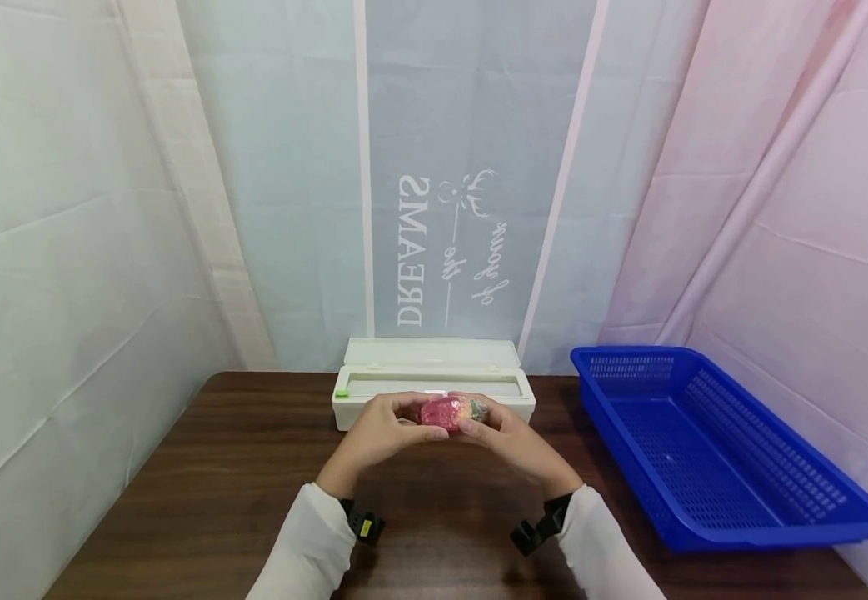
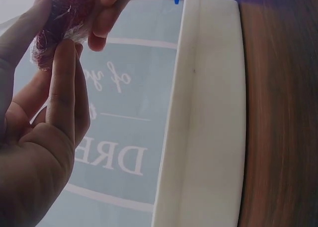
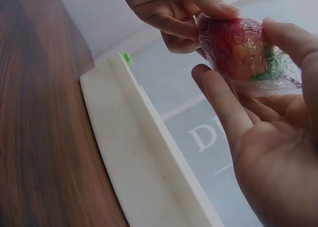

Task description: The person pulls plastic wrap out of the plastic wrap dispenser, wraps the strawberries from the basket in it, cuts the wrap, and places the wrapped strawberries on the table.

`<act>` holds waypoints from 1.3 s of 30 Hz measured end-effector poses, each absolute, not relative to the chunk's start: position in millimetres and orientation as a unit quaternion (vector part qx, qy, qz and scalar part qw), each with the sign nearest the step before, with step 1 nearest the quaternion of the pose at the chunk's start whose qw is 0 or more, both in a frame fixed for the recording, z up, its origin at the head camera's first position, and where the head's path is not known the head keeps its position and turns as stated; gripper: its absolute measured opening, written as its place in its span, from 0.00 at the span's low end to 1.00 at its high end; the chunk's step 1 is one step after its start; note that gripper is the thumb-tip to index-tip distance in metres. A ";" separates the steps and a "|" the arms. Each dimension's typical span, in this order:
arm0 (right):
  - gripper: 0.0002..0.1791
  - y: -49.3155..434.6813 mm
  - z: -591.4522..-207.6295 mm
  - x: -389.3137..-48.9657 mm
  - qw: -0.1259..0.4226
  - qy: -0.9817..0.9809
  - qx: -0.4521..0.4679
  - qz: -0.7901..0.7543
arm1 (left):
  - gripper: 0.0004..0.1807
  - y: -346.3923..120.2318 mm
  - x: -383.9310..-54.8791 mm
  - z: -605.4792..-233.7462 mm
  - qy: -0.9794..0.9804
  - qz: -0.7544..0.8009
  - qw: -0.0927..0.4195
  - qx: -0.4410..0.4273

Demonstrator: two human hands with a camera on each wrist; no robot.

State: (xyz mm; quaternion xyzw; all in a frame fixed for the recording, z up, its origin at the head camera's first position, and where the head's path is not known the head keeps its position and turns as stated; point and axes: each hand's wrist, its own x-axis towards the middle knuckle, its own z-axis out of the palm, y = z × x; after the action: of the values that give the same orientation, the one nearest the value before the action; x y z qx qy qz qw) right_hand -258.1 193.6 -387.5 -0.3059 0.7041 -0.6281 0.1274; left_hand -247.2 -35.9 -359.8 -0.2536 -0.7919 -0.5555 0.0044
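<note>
Both hands hold a red, yellow and green fruit-like object (image 1: 445, 413) wrapped in clear cling film, raised in front of the white box. My left hand (image 1: 383, 429) grips its red end between thumb and fingers. At the other end, by the yellow and green part, my right hand (image 1: 512, 437) pinches it, thumb nearest me. Crinkled film shows around the wrapped object (image 3: 248, 53) in the right wrist view. Just behind the hands stands a long white cling film dispenser (image 1: 434, 380), lid raised, with a green slider (image 1: 341, 393) at its left end.
A blue perforated plastic basket (image 1: 629, 450) stands on the right of the dark wooden table (image 1: 254, 467). Behind the table hangs a pale grey-blue curtain (image 1: 471, 100) with mirrored lettering. White cloth walls (image 1: 52, 250) close in the sides.
</note>
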 end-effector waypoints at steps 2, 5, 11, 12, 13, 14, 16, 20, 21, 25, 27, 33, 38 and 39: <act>0.23 193.6 -387.8 -258.0 0.123 0.703 -0.314 -0.626 | 0.24 -36.0 -253.5 -367.8 -0.786 -0.564 0.000 -0.254; 0.23 194.7 -389.1 -258.3 0.113 0.706 -0.328 -0.617 | 0.26 -36.7 -261.0 -378.0 -0.787 -0.561 -0.010 -0.257; 0.23 196.6 -388.3 -258.1 0.109 0.722 -0.335 -0.595 | 0.26 -39.2 -263.7 -382.6 -0.789 -0.534 -0.032 -0.303; 0.24 196.3 -387.4 -257.6 0.108 0.729 -0.332 -0.588 | 0.25 -39.9 -264.0 -383.0 -0.789 -0.530 -0.036 -0.309; 0.25 196.1 -386.8 -257.3 0.107 0.738 -0.327 -0.581 | 0.24 -40.8 -264.0 -383.1 -0.789 -0.528 -0.041 -0.311; 0.26 195.6 -386.3 -256.9 0.104 0.747 -0.323 -0.572 | 0.24 -41.9 -263.8 -383.0 -0.790 -0.526 -0.046 -0.312; 0.26 194.3 -385.1 -255.9 0.102 0.758 -0.316 -0.561 | 0.22 -44.3 -263.3 -382.3 -0.794 -0.518 -0.055 -0.312; 0.25 190.9 -378.6 -250.0 0.095 0.759 -0.323 -0.558 | 0.17 -46.7 -258.7 -376.4 -0.798 -0.509 -0.070 -0.315; 0.24 190.0 -376.0 -248.0 0.092 0.757 -0.324 -0.560 | 0.17 -46.8 -256.3 -373.4 -0.796 -0.511 -0.070 -0.316; 0.26 187.3 -365.4 -241.3 0.067 0.762 -0.333 -0.551 | 0.19 -44.9 -247.7 -360.3 -0.787 -0.529 -0.071 -0.311; 0.27 187.2 -364.1 -240.8 0.065 0.765 -0.331 -0.549 | 0.21 -43.9 -245.4 -356.6 -0.781 -0.539 -0.080 -0.306; 0.27 189.6 -378.3 -249.4 0.059 0.773 -0.317 -0.546 | 0.18 -43.6 -252.7 -367.7 -0.756 -0.571 -0.099 -0.306; 0.26 191.8 -386.9 -256.7 0.046 0.785 -0.306 -0.536 | 0.16 -42.6 -264.0 -383.9 -0.750 -0.585 -0.096 -0.293; 0.26 192.3 -386.7 -257.0 0.044 0.786 -0.304 -0.536 | 0.18 -41.8 -265.1 -385.5 -0.749 -0.590 -0.096 -0.285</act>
State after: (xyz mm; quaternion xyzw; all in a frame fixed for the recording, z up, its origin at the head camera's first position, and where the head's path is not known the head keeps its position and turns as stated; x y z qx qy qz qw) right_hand -257.0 192.3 -386.7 -0.3038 0.7863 -0.5361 0.0445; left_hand -265.1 -41.8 -385.5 -0.2849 -0.7491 -0.5903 -0.0962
